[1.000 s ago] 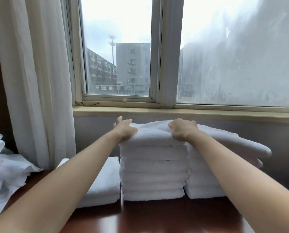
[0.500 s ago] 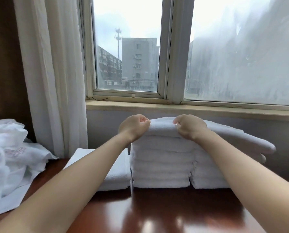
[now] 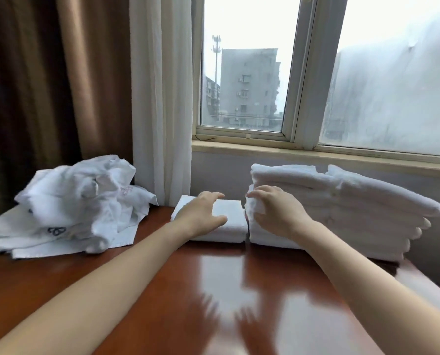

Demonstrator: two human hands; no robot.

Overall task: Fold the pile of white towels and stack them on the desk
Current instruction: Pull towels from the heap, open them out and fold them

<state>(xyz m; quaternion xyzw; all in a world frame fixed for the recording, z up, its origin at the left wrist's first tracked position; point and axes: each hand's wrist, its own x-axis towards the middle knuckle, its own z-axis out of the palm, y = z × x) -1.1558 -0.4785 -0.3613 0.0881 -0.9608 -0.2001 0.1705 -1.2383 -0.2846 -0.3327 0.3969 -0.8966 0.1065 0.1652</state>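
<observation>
Head view: the left hand, fingers loosely spread, lies on the low folded towel. The right hand curls its fingers round a near corner of the tall stack just beside it. At left on the desk lies the unfolded pile.

My stacked towels are plain white, as is the low folded towel beside them. The crumpled pile is white too, with small dark-blue and pink marks. The tabletop before me is glossy reddish-brown. Behind hang a brown curtain and a white curtain.
</observation>
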